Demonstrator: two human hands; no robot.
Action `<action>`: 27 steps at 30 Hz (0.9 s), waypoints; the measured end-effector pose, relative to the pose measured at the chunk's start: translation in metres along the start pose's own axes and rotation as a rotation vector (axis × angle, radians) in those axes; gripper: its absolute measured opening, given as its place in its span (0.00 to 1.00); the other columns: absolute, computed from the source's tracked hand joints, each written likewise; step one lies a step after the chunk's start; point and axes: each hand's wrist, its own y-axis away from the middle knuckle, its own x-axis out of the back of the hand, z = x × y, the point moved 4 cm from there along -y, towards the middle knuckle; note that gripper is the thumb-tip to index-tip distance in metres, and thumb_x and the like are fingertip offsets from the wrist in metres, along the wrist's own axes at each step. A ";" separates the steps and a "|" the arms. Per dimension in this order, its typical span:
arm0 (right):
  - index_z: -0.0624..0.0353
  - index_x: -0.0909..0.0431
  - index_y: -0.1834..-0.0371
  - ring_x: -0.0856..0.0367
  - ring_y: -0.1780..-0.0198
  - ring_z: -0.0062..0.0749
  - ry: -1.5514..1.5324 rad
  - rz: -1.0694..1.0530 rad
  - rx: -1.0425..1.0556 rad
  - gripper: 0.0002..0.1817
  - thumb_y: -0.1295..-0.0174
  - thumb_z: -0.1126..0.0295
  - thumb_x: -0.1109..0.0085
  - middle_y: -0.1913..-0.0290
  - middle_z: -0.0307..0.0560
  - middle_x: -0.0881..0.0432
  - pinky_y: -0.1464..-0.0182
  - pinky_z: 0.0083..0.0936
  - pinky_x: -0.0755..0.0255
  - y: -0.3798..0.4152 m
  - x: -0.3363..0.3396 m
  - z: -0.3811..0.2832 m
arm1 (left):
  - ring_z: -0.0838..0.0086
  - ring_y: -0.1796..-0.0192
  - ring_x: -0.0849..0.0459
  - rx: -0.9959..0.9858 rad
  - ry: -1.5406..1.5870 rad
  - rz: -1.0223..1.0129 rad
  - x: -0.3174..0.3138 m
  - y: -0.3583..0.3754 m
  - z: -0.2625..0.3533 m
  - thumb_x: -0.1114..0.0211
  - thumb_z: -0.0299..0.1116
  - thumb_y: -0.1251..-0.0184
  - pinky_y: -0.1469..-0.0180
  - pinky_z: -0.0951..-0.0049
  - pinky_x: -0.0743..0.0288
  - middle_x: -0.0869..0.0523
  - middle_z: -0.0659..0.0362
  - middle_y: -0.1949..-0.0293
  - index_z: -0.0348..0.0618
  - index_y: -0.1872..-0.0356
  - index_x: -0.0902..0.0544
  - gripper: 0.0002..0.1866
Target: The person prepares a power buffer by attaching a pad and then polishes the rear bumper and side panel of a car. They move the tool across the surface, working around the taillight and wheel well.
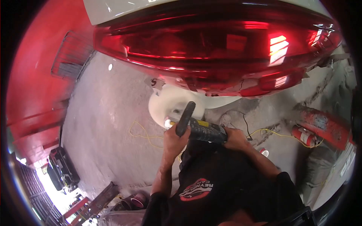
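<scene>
A black power polisher [205, 132] with a yellow label lies across the front of my body. My left hand [175, 142] is closed around its black side handle [186, 118]. Around the polisher's rear end, my right hand [235, 139] is wrapped. At the tool's head is a round, pale pad [160, 107], somewhat blurred. Directly above it hangs a glossy red curved panel [177, 49], which looks like a vehicle's tail light and reflects bright windows. Pale bodywork [120, 9] borders its top edge.
A yellow cord [145, 135] runs across the concrete floor [102, 113]. To the right are a red fire extinguisher [303, 135] and a red metal beam [320, 126]. A wire rack [69, 56] stands by the red wall at left, with a black machine [62, 169] lower down.
</scene>
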 end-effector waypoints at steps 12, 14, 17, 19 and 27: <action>0.60 0.21 0.56 0.14 0.58 0.60 -0.079 0.195 0.020 0.23 0.54 0.60 0.33 0.65 0.58 0.13 0.53 0.52 0.22 -0.028 -0.080 0.000 | 0.81 0.77 0.27 -0.159 -0.049 -0.079 0.013 -0.032 -0.044 0.28 0.34 0.32 0.73 0.71 0.30 0.22 0.60 0.82 0.33 0.67 0.17 0.12; 0.60 0.21 0.56 0.15 0.58 0.61 -0.115 0.213 0.019 0.23 0.55 0.60 0.33 0.64 0.59 0.14 0.53 0.52 0.22 -0.032 -0.092 0.007 | 0.81 0.78 0.26 -0.146 -0.057 -0.085 0.013 -0.034 -0.046 0.28 0.33 0.32 0.73 0.71 0.29 0.22 0.59 0.82 0.33 0.67 0.17 0.12; 0.60 0.21 0.55 0.15 0.57 0.61 -0.165 0.250 0.028 0.24 0.56 0.60 0.33 0.63 0.61 0.14 0.53 0.52 0.22 -0.033 -0.100 -0.002 | 0.80 0.77 0.23 -0.235 -0.132 -0.129 0.021 -0.035 -0.032 0.28 0.34 0.33 0.72 0.70 0.27 0.20 0.56 0.82 0.34 0.66 0.17 0.11; 0.59 0.20 0.53 0.15 0.56 0.63 -0.186 0.258 -0.004 0.26 0.57 0.59 0.33 0.62 0.62 0.14 0.52 0.52 0.22 -0.025 -0.101 -0.006 | 0.78 0.77 0.21 -0.249 -0.135 -0.176 0.022 -0.030 -0.022 0.28 0.34 0.33 0.71 0.68 0.26 0.19 0.54 0.81 0.35 0.65 0.17 0.11; 0.58 0.20 0.51 0.16 0.55 0.65 -0.291 0.225 -0.122 0.29 0.59 0.57 0.32 0.62 0.63 0.14 0.52 0.52 0.23 0.011 -0.097 -0.018 | 0.71 0.71 0.14 -0.117 -0.247 -0.472 0.025 -0.028 0.021 0.29 0.38 0.33 0.65 0.68 0.23 0.14 0.53 0.75 0.33 0.56 0.17 0.16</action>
